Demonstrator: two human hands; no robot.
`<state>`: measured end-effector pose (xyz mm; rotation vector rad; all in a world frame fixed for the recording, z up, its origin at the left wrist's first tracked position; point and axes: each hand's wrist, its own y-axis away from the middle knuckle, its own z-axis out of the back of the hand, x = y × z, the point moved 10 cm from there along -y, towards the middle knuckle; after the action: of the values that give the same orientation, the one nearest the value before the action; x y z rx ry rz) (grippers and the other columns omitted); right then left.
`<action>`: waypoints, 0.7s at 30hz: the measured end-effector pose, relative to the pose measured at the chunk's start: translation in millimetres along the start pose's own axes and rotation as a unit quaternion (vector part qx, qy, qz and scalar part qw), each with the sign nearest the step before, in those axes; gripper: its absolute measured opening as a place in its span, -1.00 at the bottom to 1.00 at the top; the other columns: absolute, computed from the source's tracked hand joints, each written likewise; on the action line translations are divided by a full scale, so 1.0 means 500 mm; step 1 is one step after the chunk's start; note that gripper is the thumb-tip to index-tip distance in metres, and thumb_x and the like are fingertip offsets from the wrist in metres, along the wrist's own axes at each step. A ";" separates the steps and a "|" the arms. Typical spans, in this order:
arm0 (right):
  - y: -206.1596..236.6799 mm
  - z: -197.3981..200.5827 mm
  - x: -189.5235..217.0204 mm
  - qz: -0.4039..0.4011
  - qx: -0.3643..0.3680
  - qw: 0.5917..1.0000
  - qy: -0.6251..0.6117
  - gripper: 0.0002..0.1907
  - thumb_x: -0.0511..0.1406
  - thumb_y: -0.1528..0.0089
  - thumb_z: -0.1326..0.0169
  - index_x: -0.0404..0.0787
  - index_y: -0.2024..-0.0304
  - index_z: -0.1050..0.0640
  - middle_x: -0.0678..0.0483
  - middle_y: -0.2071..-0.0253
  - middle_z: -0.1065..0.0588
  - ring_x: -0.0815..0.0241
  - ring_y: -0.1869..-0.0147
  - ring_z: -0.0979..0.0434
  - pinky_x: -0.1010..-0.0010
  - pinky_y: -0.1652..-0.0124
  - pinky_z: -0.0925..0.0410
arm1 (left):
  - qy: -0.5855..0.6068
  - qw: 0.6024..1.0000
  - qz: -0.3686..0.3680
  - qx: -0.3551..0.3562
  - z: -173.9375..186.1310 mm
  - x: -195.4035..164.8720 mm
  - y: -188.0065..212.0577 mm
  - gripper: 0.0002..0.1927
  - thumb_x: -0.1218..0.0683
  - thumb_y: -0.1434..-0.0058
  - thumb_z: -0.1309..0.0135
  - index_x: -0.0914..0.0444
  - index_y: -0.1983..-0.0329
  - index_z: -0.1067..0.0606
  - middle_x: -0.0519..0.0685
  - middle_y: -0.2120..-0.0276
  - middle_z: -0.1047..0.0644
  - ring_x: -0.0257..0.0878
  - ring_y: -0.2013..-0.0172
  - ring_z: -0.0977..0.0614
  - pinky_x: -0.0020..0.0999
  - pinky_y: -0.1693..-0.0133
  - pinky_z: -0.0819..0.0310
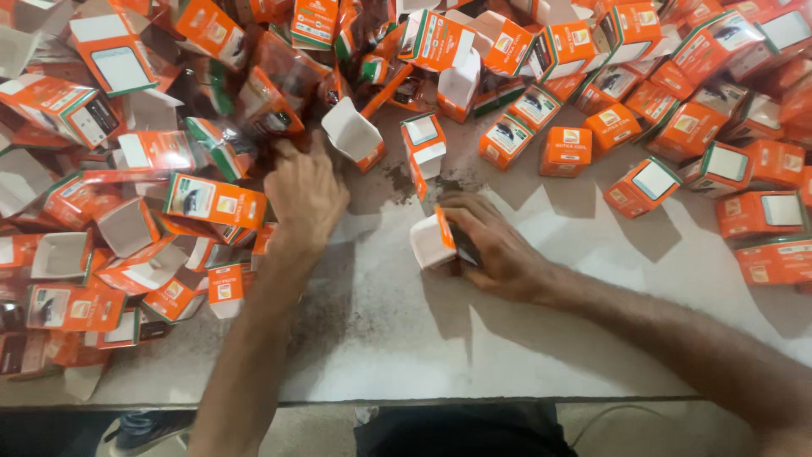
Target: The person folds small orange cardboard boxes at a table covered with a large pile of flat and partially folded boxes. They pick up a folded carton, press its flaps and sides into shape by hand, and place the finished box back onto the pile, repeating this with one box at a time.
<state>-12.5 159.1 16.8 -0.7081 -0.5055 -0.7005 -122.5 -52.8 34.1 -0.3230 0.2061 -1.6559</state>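
While the left hand (pixel 304 190) is laid palm-down, fingers loosely spread, on the heap (pixel 169 152) of orange cartons at the table's (pixel 423 338) left, nothing is seen gripped by it. Just right of it, an open-ended carton (pixel 433 239) is clasped by the right hand (pixel 491 245), mouth turned leftward.

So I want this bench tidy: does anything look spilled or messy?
Yes. Dark powdery specks lie scattered over the white table, beside the left hand and above the right hand, which holds an open small box. Orange boxes lie jumbled.
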 end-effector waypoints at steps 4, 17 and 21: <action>0.002 -0.012 -0.018 -0.015 0.060 0.998 -0.033 -0.37 -0.31 -0.09 -0.35 -0.27 -0.17 -0.42 -0.17 -0.24 -0.41 -0.20 -0.39 -0.33 0.05 -0.30 -0.21 | 0.038 0.999 -0.027 0.020 -0.029 -0.003 0.001 -0.45 0.02 -0.03 -0.24 0.28 -0.09 -0.43 0.30 0.15 -0.48 0.16 0.31 -0.67 -0.02 0.41 -0.58; -0.014 -0.014 -0.015 0.028 0.158 0.986 -0.054 -0.29 -0.34 -0.14 -0.27 -0.20 -0.34 -0.37 -0.07 -0.39 -0.35 -0.09 -0.53 -0.19 -0.03 -0.43 0.01 | 0.460 0.671 -0.499 -0.298 0.276 -0.171 0.323 -0.58 0.33 -0.26 -0.21 0.37 -0.13 -0.34 0.23 0.02 -0.42 0.17 0.00 -0.58 0.17 -0.06 -0.62; -0.011 -0.015 -0.011 0.039 0.165 0.984 -0.046 -0.39 -0.33 -0.25 -0.25 -0.15 -0.33 -0.39 -0.01 -0.38 -0.40 -0.06 -0.57 -0.25 -0.01 -0.52 0.01 | 0.323 0.809 -0.433 -0.233 0.217 -0.227 0.285 -0.63 0.29 -0.22 -0.24 0.38 -0.10 -0.49 0.28 -0.03 -0.53 0.23 -0.09 -0.65 0.04 -0.13 -0.59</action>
<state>-18.9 152.9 10.4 -0.4463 -0.6572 -0.4963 57.2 49.7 80.7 -0.2077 1.1325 -2.5858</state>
